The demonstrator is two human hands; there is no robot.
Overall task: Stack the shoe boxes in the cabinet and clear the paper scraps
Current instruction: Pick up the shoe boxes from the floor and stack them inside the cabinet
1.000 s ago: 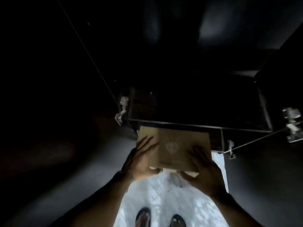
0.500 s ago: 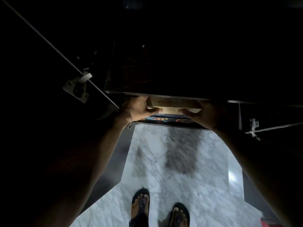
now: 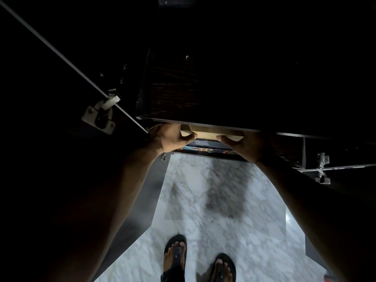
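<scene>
Shoe box [image 3: 209, 133], left hand [image 3: 171, 137], right hand [image 3: 246, 146] gripping

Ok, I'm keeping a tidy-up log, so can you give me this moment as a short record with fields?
place: dark cabinet, door hinge at left
left hand: grips the left end of the shoe box
right hand: grips the right end of the same box
shoe box: tan, roughly level, front end showing just under the shelf edge
below it: patterned box; whether they touch is unclear
floor: pale marble, feet in sandals
</scene>
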